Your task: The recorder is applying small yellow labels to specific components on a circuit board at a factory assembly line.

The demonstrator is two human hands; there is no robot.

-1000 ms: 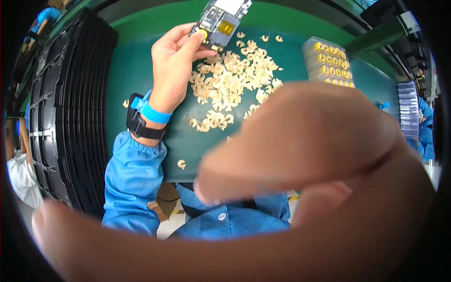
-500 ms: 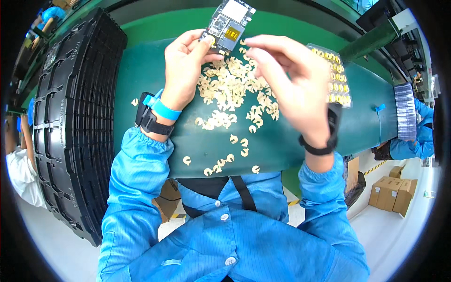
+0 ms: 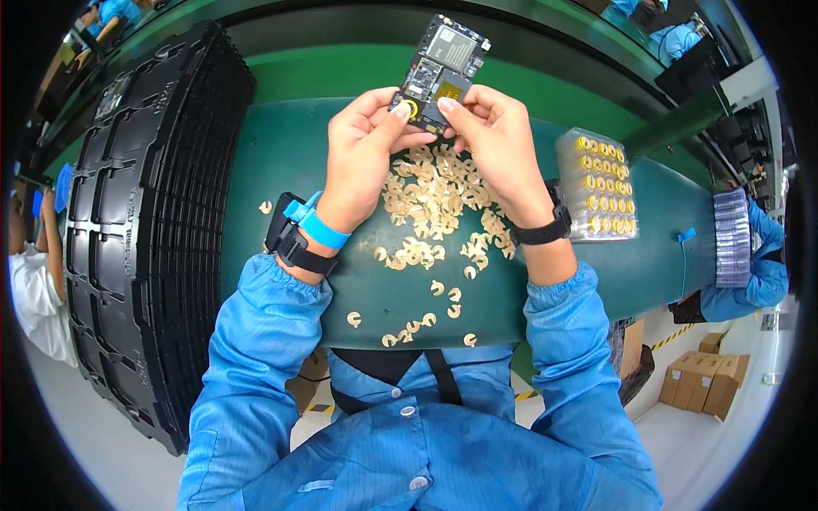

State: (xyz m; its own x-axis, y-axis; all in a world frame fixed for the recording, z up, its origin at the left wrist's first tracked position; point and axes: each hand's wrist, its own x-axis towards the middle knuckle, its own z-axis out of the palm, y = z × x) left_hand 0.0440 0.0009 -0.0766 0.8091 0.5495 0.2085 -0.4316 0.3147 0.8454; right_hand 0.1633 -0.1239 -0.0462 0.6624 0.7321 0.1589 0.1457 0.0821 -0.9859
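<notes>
A circuit board [image 3: 450, 53] with metal shields and a gold-contact patch is held up above the table between both hands. My left hand [image 3: 362, 153] pinches its lower left edge, with the thumb beside a yellow ring-shaped part [image 3: 412, 109] on the board. My right hand [image 3: 503, 149] grips the lower right edge, thumb lying on the board's face and fingers curled behind it. Below the hands, a heap of small cream C-shaped pieces [image 3: 434, 192] is spread on the green table mat [image 3: 290, 162]. Several more such pieces lie scattered toward the near edge.
A clear tray [image 3: 573, 223] with rows of yellow round parts stands right of my right wrist. Tall stacked black trays [image 3: 128, 230] border the left side. Farther right is a stack of clear trays [image 3: 733, 238] beside a person in blue. Cardboard boxes [image 3: 703, 379] sit on the floor.
My right hand, previously apart with fingers spread, has come in to grip the board's right edge. The whole view has shifted, so the table appears lower. My left hand keeps its hold.
</notes>
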